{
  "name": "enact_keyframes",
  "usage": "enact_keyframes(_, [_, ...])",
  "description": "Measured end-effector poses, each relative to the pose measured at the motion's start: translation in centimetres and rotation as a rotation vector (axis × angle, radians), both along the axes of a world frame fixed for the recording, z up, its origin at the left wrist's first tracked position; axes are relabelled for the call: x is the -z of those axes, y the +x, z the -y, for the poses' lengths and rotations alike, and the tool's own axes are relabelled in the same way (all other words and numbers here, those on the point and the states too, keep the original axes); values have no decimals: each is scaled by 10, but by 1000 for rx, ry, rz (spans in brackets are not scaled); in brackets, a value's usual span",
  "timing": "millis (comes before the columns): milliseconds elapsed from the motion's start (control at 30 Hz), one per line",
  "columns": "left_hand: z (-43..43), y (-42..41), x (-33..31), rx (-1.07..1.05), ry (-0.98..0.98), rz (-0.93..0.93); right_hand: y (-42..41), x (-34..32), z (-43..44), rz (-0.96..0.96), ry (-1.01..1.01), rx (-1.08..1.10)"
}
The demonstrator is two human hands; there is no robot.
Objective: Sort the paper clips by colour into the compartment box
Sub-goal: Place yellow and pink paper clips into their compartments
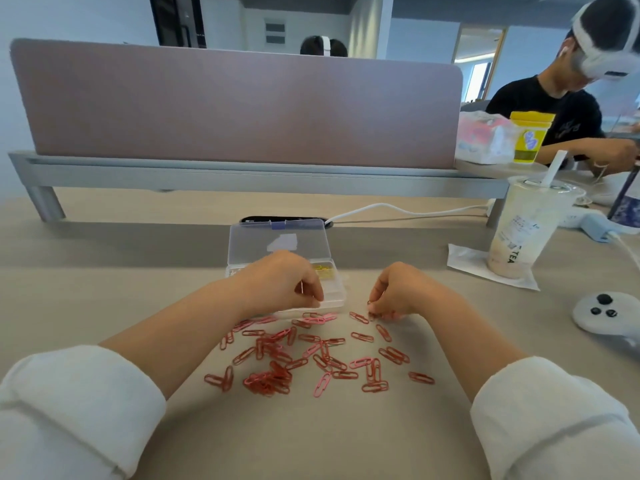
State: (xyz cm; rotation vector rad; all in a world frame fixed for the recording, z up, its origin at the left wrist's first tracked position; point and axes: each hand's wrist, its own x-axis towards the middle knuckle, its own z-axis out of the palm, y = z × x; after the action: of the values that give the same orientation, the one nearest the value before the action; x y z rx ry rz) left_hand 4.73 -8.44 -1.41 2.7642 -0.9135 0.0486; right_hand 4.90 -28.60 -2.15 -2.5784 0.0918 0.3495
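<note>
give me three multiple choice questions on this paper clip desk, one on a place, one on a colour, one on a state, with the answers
1. Where does the drink cup stand?
A on a white napkin, right of the box
B inside the box
C left of the box

2. What colour are the clips seen inside the box?
A blue
B yellow
C green

3. How is the lid of the box?
A shut
B taken off
C open, tilted back

Answers:
1 A, the cup sits on the napkin at the right of the desk.
2 B, yellow shows in a rear compartment.
3 C, the clear lid stands up behind the compartments.
</note>
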Motion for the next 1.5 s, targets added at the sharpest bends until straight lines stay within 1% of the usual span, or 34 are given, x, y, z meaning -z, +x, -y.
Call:
enact_keyframes(33, [0,-4,1,5,17,-6,-1,1,0,40,-22,7])
enact_keyframes(100, [3,-10,4,-9,79,23,-3,-1,0,179,-63,8])
enact_keyframes(167, [6,-13,9,-37,130,53,-7,-4,-3,253,14,-31])
enact_keyframes(233, [8,-15,13,-65,144,41,-12,-5,-8,257,83,-73])
enact_keyframes(267, [8,-16,14,-74,139,36,-13,-5,-10,251,81,-83])
enact_keyframes(433, [8,-19,17,-94,137,55,-17,-1,-7,210,-100,-108])
enact_keyframes(500, [8,-20,17,-104,134,47,-17,2,-6,226,-56,-127])
enact_keyframes(567, [8,-22,17,-107,120,48,-18,4,-12,228,55,-169])
enact_keyframes(767, [7,-18,18,-121,127,-14,-24,8,-31,244,18,-416])
enact_keyframes(867, [4,-19,20,-89,117,2,-22,12,-31,328,31,-416])
enact_keyframes(933, [2,-21,18,-60,51,47,-19,10,-27,379,62,-361])
enact_keyframes(967, [2,-21,16,-45,-21,59,-19,9,-24,376,78,-338])
enact_keyframes(1033, [1,-23,12,-20,-204,33,-21,4,-16,301,77,-333])
enact_keyframes(1133, [7,-31,9,-24,-443,-104,-31,-2,-5,157,37,-369])
enact_keyframes(1200, [13,-36,11,-18,-518,-183,-38,-3,0,121,7,-380])
enact_keyframes(1267, [17,-40,12,-5,-492,-228,-45,-2,4,95,-13,-406])
enact_keyframes(1367, [20,-44,14,-16,-393,-281,-55,2,4,53,21,-427])
enact_keyframes(1500, [17,-50,12,-96,-315,-279,-59,7,-7,113,-76,-453])
